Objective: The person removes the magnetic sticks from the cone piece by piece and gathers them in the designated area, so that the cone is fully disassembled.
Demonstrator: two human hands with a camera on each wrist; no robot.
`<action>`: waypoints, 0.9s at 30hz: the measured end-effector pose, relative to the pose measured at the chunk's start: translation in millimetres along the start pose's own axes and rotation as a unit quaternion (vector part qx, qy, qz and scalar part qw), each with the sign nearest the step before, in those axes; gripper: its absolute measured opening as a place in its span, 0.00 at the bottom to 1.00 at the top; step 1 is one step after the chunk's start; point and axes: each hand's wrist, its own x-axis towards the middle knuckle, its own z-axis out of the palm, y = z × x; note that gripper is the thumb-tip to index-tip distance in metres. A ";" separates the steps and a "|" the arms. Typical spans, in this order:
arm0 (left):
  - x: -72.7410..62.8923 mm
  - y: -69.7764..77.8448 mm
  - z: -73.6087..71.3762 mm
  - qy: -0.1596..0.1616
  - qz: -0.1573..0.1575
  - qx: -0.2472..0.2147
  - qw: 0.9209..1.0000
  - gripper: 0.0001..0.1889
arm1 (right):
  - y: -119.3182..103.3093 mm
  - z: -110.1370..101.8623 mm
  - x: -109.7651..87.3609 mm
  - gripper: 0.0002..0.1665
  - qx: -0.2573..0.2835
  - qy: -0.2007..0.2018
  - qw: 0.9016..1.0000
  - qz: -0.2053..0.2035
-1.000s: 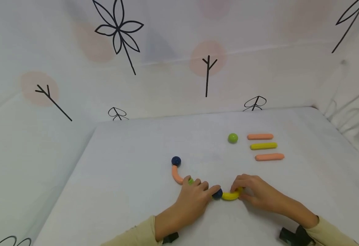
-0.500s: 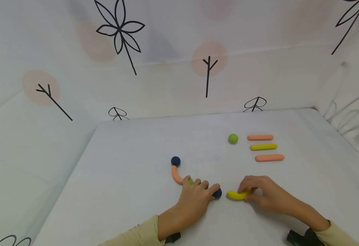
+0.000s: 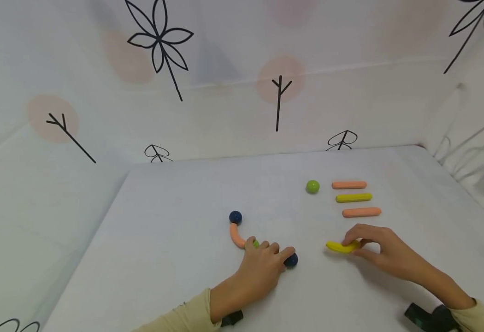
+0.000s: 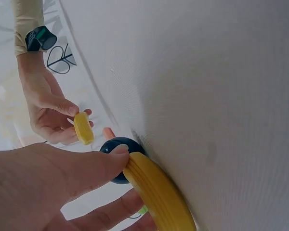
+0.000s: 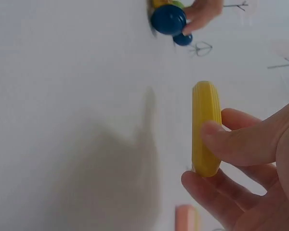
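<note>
My right hand [image 3: 385,249] pinches a curved yellow stick [image 3: 341,247] between thumb and fingers. The right wrist view shows this yellow stick [image 5: 205,127] held above the white table, its shadow apart from it. My left hand [image 3: 260,267] lies across a joined row of pieces on the table. Its thumb and fingers pinch a dark blue ball [image 3: 292,260] at the row's right end. Beside that ball, a curved yellow piece [image 4: 161,197] runs under the hand to a mostly covered green ball [image 3: 255,244]. Beyond are a curved orange stick [image 3: 235,235] and a second blue ball [image 3: 235,217].
Toward the back right lie a loose green ball [image 3: 313,186], an upper orange stick [image 3: 349,185], a straight yellow stick [image 3: 353,198] and a lower orange stick [image 3: 361,212]. A white wall with drawn plants [image 3: 159,39] stands behind the table [image 3: 163,207].
The right hand has drawn the curved yellow stick away from the right-end blue ball, moving it right and then up off the table. The left hand has stayed in place.
</note>
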 end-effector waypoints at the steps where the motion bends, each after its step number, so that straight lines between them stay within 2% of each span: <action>1: -0.2 -0.4 0.2 0.004 0.002 0.001 1.000 0.18 | 1.3 -2.6 -0.1 0.28 -0.006 0.005 1.000 0.001; 5: -0.7 -1.6 0.9 0.009 0.005 0.001 1.000 0.19 | 7.6 -13.0 -0.8 0.29 -0.035 0.028 0.999 0.011; 9: -0.8 -2.2 0.0 0.000 0.004 -0.006 1.000 0.20 | 14.5 -22.4 -1.3 0.29 -0.056 0.047 0.997 0.015; 13: -0.9 -2.5 -1.8 -0.013 0.002 -0.015 1.000 0.21 | 21.4 -29.8 -0.2 0.30 -0.087 0.058 0.994 0.021; 20: -1.7 -3.6 -3.3 -0.014 0.003 -0.022 1.000 0.21 | 39.3 -45.7 2.7 0.27 -0.116 0.072 0.990 0.025; 27: -2.2 -4.9 -4.2 -0.015 0.010 -0.015 1.000 0.22 | 62.7 -60.8 3.5 0.23 -0.148 0.081 0.983 0.070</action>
